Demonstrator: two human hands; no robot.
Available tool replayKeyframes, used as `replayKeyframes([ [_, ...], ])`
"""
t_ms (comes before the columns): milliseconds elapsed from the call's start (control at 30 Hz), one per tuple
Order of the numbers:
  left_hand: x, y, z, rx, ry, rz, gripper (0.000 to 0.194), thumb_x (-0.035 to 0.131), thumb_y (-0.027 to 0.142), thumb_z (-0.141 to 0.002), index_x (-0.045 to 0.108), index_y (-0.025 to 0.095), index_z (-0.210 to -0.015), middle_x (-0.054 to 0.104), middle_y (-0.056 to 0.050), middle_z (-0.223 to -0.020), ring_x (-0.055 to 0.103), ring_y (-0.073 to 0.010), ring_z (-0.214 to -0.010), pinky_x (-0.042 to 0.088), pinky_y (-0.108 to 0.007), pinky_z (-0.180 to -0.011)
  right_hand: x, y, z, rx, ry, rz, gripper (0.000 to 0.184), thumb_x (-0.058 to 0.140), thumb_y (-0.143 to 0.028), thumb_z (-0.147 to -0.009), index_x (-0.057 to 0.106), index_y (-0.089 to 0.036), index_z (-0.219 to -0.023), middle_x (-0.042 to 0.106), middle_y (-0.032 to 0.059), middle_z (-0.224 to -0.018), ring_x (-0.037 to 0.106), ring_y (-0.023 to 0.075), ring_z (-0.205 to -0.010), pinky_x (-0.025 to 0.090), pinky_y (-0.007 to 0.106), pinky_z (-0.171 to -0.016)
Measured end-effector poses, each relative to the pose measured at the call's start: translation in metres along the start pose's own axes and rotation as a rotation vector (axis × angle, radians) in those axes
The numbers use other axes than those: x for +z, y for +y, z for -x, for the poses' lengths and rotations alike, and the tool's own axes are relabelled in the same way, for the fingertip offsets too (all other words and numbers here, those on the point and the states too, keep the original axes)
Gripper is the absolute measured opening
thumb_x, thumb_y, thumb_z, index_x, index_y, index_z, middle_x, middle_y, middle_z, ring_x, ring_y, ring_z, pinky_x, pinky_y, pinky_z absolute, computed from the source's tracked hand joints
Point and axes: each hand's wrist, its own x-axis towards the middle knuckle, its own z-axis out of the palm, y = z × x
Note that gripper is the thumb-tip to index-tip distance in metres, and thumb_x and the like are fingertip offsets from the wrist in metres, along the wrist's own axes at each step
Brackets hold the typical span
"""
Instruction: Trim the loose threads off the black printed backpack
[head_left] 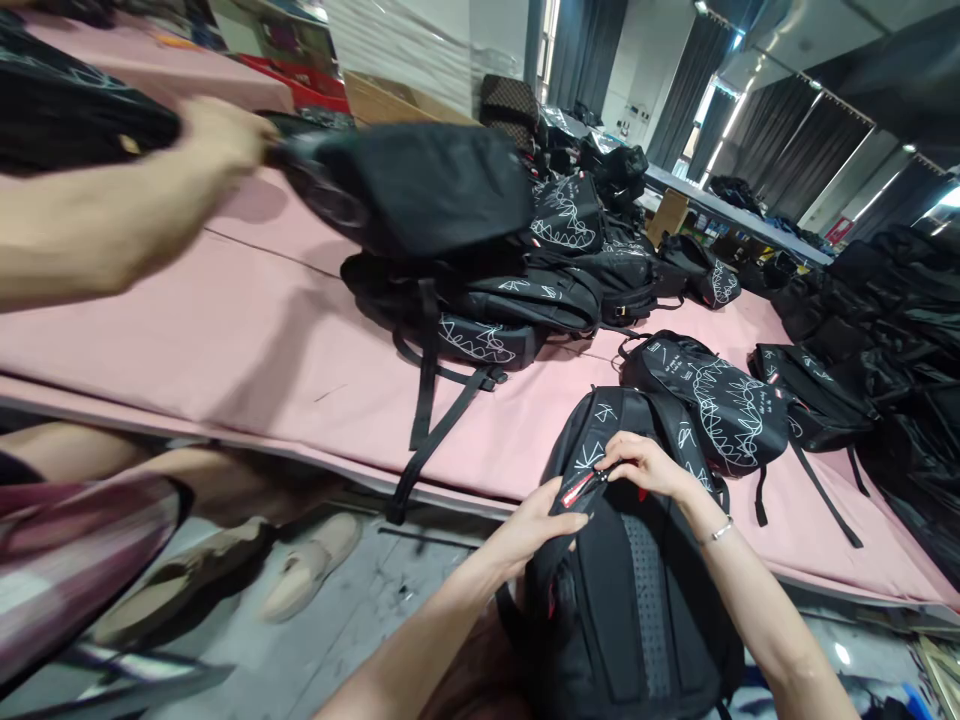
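Observation:
A black backpack (649, 610) leans against the near table edge, its mesh back panel facing me. White line drawings mark its two shoulder straps. My left hand (541, 522) is closed around one strap, thumb on top. On that same strap, just beside the left fingers, lies a narrow red-and-white strip (578, 490). My right hand (646, 466) pinches a small dark piece at the upper end of this strip; the fingertips partly cover it. A thin bracelet (721, 530) is on my right wrist.
The pink-covered table (247, 330) bears a printed backpack (712, 400) and a pile of black backpacks (487, 320). At left, a co-worker's arm (127, 215) holds a blurred black backpack (427, 185) above the table. More black bags (900, 330) are heaped at right.

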Motion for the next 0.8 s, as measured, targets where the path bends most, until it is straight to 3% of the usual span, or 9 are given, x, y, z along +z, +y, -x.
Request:
replayKeyframes([
  [267, 0.004, 0.000, -0.002, -0.021, 0.054, -0.126, 0.041, 0.073, 0.022, -0.060, 0.046, 0.014, -0.090, 0.052, 0.006, -0.067, 0.049, -0.0066, -0.052, 0.045, -0.021, -0.050, -0.001, -0.015, -0.003, -0.054, -0.074, 0.066, 0.019, 0.057, -0.031, -0.084, 0.067, -0.019, -0.095, 0.057, 0.0048, -0.083, 0.053, 0.0160, -0.081, 0.044, 0.030, -0.077],
  [600, 0.006, -0.003, -0.004, -0.008, 0.051, -0.132, 0.044, 0.074, 0.024, -0.058, 0.048, 0.014, -0.091, 0.054, 0.005, -0.070, 0.052, -0.0085, -0.056, 0.046, -0.023, -0.053, 0.004, -0.016, 0.003, -0.067, -0.050, 0.123, 0.018, 0.055, -0.030, -0.086, 0.066, -0.018, -0.093, 0.057, 0.0050, -0.084, 0.053, 0.0162, -0.082, 0.043, 0.031, -0.077],
  [700, 0.006, -0.007, -0.003, 0.008, 0.037, -0.087, 0.048, 0.074, 0.025, -0.058, 0.049, 0.013, -0.098, 0.057, 0.003, -0.072, 0.053, -0.0093, -0.058, 0.046, -0.023, -0.055, 0.010, -0.018, 0.009, -0.048, 0.006, 0.136, 0.017, 0.055, -0.031, -0.086, 0.067, -0.020, -0.092, 0.056, 0.0045, -0.082, 0.052, 0.0166, -0.080, 0.043, 0.032, -0.076],
  [800, 0.007, -0.009, 0.001, 0.040, 0.036, -0.063, 0.052, 0.074, 0.027, -0.059, 0.051, 0.014, -0.104, 0.060, 0.001, -0.078, 0.055, -0.0104, -0.061, 0.046, -0.023, -0.058, 0.019, -0.021, 0.027, 0.077, 0.232, 0.020, 0.018, 0.059, -0.036, -0.082, 0.067, -0.021, -0.087, 0.057, 0.0040, -0.082, 0.053, 0.0178, -0.082, 0.043, 0.033, -0.077],
])
